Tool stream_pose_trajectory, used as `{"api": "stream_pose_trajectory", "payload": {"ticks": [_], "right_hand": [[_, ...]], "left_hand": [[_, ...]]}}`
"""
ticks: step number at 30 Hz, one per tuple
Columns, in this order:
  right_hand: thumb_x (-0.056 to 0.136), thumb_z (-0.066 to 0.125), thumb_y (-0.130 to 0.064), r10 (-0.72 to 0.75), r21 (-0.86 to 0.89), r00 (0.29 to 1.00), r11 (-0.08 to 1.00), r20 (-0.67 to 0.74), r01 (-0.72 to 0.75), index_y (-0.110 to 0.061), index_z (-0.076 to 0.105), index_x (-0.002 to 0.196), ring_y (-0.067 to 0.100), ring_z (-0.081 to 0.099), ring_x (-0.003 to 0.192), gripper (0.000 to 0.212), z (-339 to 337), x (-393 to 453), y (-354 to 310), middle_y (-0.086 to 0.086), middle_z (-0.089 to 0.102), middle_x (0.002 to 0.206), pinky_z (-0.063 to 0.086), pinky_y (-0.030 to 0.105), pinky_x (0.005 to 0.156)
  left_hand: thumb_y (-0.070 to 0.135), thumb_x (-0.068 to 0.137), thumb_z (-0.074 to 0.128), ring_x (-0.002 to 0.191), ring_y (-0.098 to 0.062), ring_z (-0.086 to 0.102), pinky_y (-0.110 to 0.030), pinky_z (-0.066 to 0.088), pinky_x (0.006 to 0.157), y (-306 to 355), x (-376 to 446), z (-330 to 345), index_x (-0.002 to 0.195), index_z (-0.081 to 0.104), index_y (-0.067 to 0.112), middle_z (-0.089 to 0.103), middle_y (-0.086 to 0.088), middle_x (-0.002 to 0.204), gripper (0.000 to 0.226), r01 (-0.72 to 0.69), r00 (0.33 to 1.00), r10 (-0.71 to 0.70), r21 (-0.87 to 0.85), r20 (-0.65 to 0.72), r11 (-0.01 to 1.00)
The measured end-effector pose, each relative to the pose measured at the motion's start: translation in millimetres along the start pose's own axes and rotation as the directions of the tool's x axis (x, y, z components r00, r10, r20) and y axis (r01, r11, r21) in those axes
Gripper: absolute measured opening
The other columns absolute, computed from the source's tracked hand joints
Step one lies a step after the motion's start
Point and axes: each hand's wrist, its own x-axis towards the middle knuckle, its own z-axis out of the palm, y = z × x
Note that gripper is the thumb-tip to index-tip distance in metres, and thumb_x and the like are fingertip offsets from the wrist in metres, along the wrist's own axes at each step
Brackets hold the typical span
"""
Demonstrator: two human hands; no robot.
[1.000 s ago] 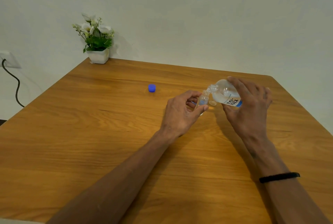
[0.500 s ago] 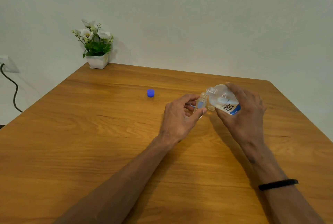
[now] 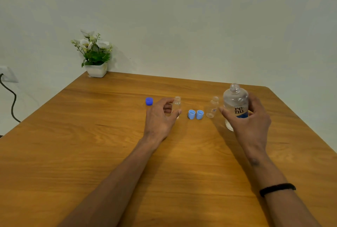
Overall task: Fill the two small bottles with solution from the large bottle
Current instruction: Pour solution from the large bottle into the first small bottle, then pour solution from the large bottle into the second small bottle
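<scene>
Pouring has stopped: the right hand (image 3: 252, 122) now grips the clear plastic large bottle (image 3: 235, 102) upright at three o'clock, while the left hand (image 3: 160, 117) pinches one clear small bottle (image 3: 176, 105) standing on the wooden table (image 3: 91, 153), so the second small bottle (image 3: 213, 107) likely comes next.

My left grip (image 3: 160, 117) hides lower half of small bottle (image 3: 176, 106); right grip (image 3: 249, 117) covers large bottle (image 3: 235, 102) base. Fill lvls unreadable.

Wooden table (image 3: 91, 153), warm orange-brown grain, rounded far corners, set against a plain pale wall (image 3: 182, 17). Small potted plant (image 3: 94, 53), white blossoms in a white pot, on the table's far left corner, touching or nearly touching the wall. Left of the plant: white wall socket (image 3: 8, 74), dark cable (image 3: 11, 102) hanging below. Light soft, even.
</scene>
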Motion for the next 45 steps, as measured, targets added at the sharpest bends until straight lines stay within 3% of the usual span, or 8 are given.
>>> {"api": "stream_pose_trajectory", "payload": {"ticks": [6, 14, 18, 22, 26, 31, 40, 45], "right_hand": [[0.076, 0.096, -0.037, 0.093, 0.089, 0.990, 0.993, -0.107, -0.083, -0.024, 0.066, 0.131, -0.006, 0.067, 0.097, 0.064, -3.8, 4.2, 3.9, -0.013, 0.070, 0.112, 0.063, 0.030, 0.083], [0.076, 0.096, -0.037, 0.117, 0.122, 0.983, 0.987, -0.138, -0.101, -0.022, 0.067, 0.128, 0.000, 0.070, 0.099, 0.062, -4.0, 5.6, 7.8, -0.010, 0.071, 0.110, 0.056, 0.011, 0.078], [0.076, 0.096, -0.039, 0.117, 0.097, 0.981, 0.990, -0.158, -0.102, -0.021, 0.066, 0.130, 0.004, 0.071, 0.101, 0.065, -3.1, 5.4, 7.9, -0.009, 0.071, 0.114, 0.063, 0.027, 0.084], [0.076, 0.095, -0.040, 0.094, 0.057, 0.983, 0.995, -0.157, -0.086, -0.020, 0.063, 0.135, 0.001, 0.067, 0.101, 0.070, -3.9, 5.5, 8.5, -0.011, 0.068, 0.119, 0.062, 0.027, 0.087], [0.076, 0.095, -0.040, 0.074, 0.007, 0.984, 0.997, -0.164, -0.074, -0.018, 0.062, 0.138, 0.003, 0.065, 0.099, 0.074, -2.9, 6.5, 7.8, -0.012, 0.066, 0.119, 0.061, 0.029, 0.090], [0.077, 0.094, -0.042, 0.004, -0.078, 0.985, 0.997, -0.174, -0.018, -0.019, 0.060, 0.141, 0.015, 0.067, 0.113, 0.077, -1.7, 7.5, 14.0, -0.009, 0.068, 0.127, 0.061, 0.043, 0.096], [0.074, 0.093, -0.044, -0.013, -0.108, 0.982, 0.994, -0.188, -0.008, -0.021, 0.060, 0.141, 0.019, 0.068, 0.113, 0.078, 0.0, 9.4, 22.4, -0.006, 0.071, 0.127, 0.059, 0.048, 0.096], [0.076, 0.090, -0.051, -0.048, -0.136, 0.983, 0.990, -0.177, 0.024, -0.020, 0.059, 0.141, 0.020, 0.068, 0.115, 0.078, 1.9, 9.2, 22.7, -0.004, 0.071, 0.129, 0.058, 0.048, 0.098]], "left_hand": [[0.028, 0.090, 0.082, 0.098, 0.000, 0.066, -0.010, 0.054, 0.081, -0.1, 1.3, 1.6, 0.134, 0.066, 0.021, 0.069, 0.011, 0.107, 0.048, 0.030, 0.999, -0.030, -0.007, 0.010, 1.000], [0.042, 0.087, 0.082, 0.111, -0.004, 0.062, -0.018, 0.052, 0.090, 1.8, 0.8, 2.7, 0.142, 0.059, 0.026, 0.064, 0.013, 0.123, 0.062, 0.038, 0.999, -0.039, 0.062, 0.009, 0.997], [0.048, 0.089, 0.078, 0.124, -0.007, 0.046, -0.021, 0.038, 0.098, 17.9, -10.5, 3.6, 0.139, 0.060, 0.028, 0.059, 0.011, 0.133, 0.057, -0.138, 0.973, 0.171, 0.205, -0.155, 0.969], [0.032, 0.093, 0.078, 0.089, -0.007, 0.060, -0.015, 0.047, 0.076, 41.0, -32.5, 19.4, 0.126, 0.071, 0.019, 0.063, 0.004, 0.120, 0.036, -0.369, 0.916, 0.388, 0.166, -0.100, 0.914], [0.029, 0.096, 0.075, 0.062, -0.005, 0.062, -0.016, 0.054, 0.068, 57.7, -43.2, 46.3, 0.124, 0.074, 0.017, 0.073, 0.005, 0.118, 0.030, -0.312, 0.948, 0.315, 0.073, -0.048, 0.947], [0.045, 0.097, 0.070, 0.114, -0.015, 0.069, -0.032, 0.057, 0.092, 72.9, -23.7, 78.0, 0.138, 0.066, 0.024, 0.072, 0.006, 0.129, 0.046, -0.215, 0.971, 0.236, 0.292, -0.037, 0.932], [0.057, 0.096, 0.066, 0.120, -0.030, 0.067, -0.040, 0.051, 0.084, 73.9, -4.9, 111.6, 0.138, 0.061, 0.019, 0.070, -0.004, 0.130, 0.057, -0.059, 0.998, 0.059, 0.516, 0.016, 0.854], [0.057, 0.095, 0.067, 0.103, -0.020, 0.075, -0.033, 0.054, 0.074, 72.2, -3.1, 104.9, 0.130, 0.069, 0.025, 0.077, 0.008, 0.114, 0.048, -0.145, 0.984, 0.176, 0.432, -0.032, 0.890]]}}
